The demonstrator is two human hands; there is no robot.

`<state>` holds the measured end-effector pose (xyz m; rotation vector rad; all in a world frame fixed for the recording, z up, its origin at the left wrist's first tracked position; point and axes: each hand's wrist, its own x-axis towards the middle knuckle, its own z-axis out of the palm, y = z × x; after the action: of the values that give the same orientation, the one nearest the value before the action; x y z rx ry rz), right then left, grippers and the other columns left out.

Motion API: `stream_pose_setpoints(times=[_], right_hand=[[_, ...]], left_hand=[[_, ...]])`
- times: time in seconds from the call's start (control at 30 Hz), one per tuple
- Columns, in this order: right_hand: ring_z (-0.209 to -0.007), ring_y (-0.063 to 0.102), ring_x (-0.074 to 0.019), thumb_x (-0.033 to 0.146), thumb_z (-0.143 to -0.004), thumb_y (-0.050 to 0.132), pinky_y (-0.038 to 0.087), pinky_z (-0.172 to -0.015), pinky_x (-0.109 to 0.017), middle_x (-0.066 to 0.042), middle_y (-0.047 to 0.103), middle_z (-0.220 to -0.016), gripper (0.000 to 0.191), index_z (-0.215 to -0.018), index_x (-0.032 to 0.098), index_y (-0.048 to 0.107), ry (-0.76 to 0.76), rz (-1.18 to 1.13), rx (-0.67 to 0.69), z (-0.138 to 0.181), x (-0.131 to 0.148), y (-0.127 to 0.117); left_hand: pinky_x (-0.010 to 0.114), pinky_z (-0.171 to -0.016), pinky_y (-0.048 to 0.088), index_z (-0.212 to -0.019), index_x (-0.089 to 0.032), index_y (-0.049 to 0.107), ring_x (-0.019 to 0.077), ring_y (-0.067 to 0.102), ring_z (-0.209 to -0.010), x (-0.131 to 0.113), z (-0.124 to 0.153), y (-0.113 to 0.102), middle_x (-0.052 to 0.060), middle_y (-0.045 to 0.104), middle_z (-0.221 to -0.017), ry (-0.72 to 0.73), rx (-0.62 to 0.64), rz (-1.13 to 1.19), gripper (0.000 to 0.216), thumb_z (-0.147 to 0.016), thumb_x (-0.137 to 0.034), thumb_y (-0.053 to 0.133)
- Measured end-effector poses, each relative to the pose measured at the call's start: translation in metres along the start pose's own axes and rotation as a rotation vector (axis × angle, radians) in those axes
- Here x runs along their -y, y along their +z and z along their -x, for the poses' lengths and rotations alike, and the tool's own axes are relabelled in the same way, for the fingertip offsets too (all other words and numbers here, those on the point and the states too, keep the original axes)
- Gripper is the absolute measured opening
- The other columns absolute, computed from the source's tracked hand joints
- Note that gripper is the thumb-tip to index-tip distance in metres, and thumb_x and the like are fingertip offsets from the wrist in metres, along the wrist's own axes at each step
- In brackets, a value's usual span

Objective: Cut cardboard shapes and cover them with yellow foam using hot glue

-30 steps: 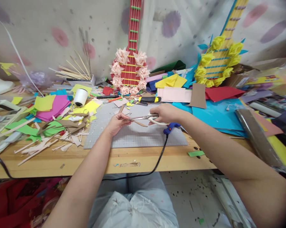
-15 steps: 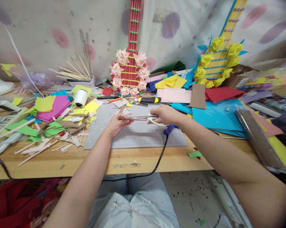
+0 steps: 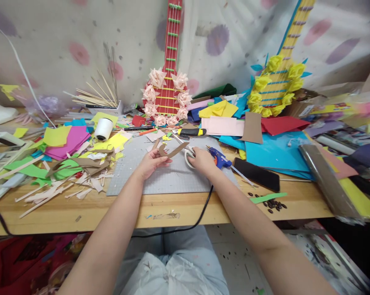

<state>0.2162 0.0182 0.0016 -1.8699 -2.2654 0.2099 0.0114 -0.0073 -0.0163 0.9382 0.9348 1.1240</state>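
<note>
My left hand point(image 3: 150, 164) pinches brown craft paper over the grey cutting mat point(image 3: 169, 182). A curved brown paper strip point(image 3: 178, 151) sticks out from its fingers to the right. My right hand point(image 3: 202, 161) is closed round the white handles of a pair of scissors point(image 3: 189, 158). The blades point away from me, beyond the strip, and are partly hidden by it. Just right of that hand lies a blue glue gun point(image 3: 219, 157), its black cord running down over the table edge.
Paper scraps point(image 3: 65, 180) heap up on the left. A black phone point(image 3: 257, 174) and dark beads point(image 3: 272, 205) lie to the right. Behind stand a red paper guitar point(image 3: 167, 98) with pink flowers and a yellow one point(image 3: 275, 88). A yellow-black utility knife point(image 3: 191, 132) lies beyond the mat.
My right hand has drawn back a little toward me, and the scissors have turned from pointing left to pointing away. The brown strip now shows extended; the glue gun and phone are uncovered.
</note>
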Motion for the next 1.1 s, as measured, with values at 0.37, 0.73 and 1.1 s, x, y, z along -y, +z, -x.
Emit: stream_pose_setpoints(times=[0.37,0.73,1.1], right_hand=[[-0.089,0.058,-0.022,0.036,-0.083,0.048,0.039,-0.071,-0.029,-0.011,0.061,-0.101,0.029,-0.103,0.015,0.049,0.103,-0.001,-0.168,0.004,0.0,0.019],[-0.096,0.051,-0.0231,0.026,-0.081,0.047,0.038,-0.075,-0.03,-0.014,0.052,-0.108,0.026,-0.104,0.013,0.048,0.06,0.067,-0.215,0.01,0.008,0.021],[-0.103,0.046,-0.0238,0.023,-0.08,0.047,0.034,-0.091,-0.037,-0.013,0.055,-0.105,0.024,-0.1,0.014,0.055,-0.136,-0.25,-0.376,0.008,0.003,0.022]], left_hand=[[0.019,-0.041,0.04,-0.067,-0.014,0.055,0.014,0.062,-0.055,0.003,-0.002,0.004,0.0,0.06,-0.059,0.081,-0.211,-0.101,0.033,-0.056,-0.04,0.073],[0.017,-0.035,0.016,-0.056,-0.017,0.044,0.0028,0.025,-0.033,-0.005,-0.008,-0.006,-0.009,0.033,-0.038,0.263,-0.628,-0.062,0.025,-0.071,-0.029,0.061],[0.016,-0.034,0.009,-0.059,-0.017,0.042,0.0015,0.014,-0.032,-0.011,-0.002,0.003,-0.011,0.021,-0.041,0.073,-0.278,0.021,0.031,-0.071,-0.038,0.062]])
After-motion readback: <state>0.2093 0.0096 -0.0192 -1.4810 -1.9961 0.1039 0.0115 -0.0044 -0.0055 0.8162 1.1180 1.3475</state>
